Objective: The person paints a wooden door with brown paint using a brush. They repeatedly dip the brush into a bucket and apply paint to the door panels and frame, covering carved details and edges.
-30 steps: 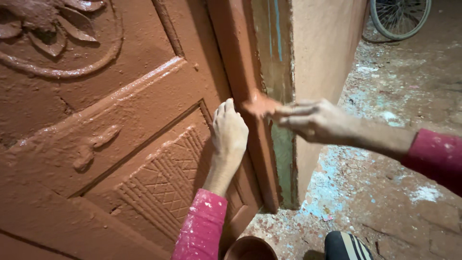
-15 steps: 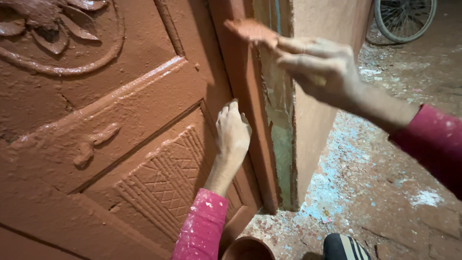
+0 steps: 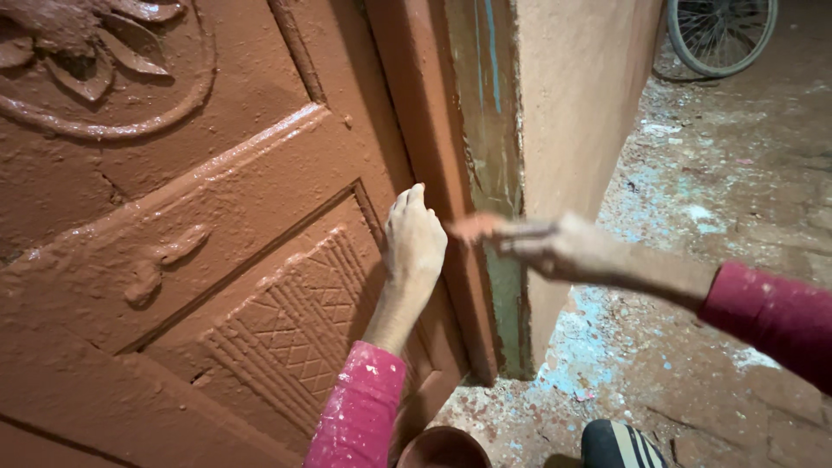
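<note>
A carved door (image 3: 217, 217) coated in wet reddish-brown paint fills the left of the view. My left hand (image 3: 416, 238) lies flat against it near its right edge, fingers together and pointing up, holding nothing. My right hand (image 3: 563, 247), blurred by motion, reaches in from the right and pinches a small paint-soaked pad (image 3: 472, 227). The pad touches the door's narrow painted edge (image 3: 433, 113), just right of my left hand. Both sleeves are pink-red and speckled with paint.
A tan wall corner (image 3: 581, 87) with a green and blue strip stands right behind the door edge. A brown bowl (image 3: 442, 449) and a striped shoe (image 3: 620, 444) are at the bottom. A bicycle wheel (image 3: 724, 39) stands top right on the paint-spattered floor (image 3: 711, 191).
My right hand swept the pad up the door edge, then came back down level with my left hand. My left hand slid slightly upward on the door.
</note>
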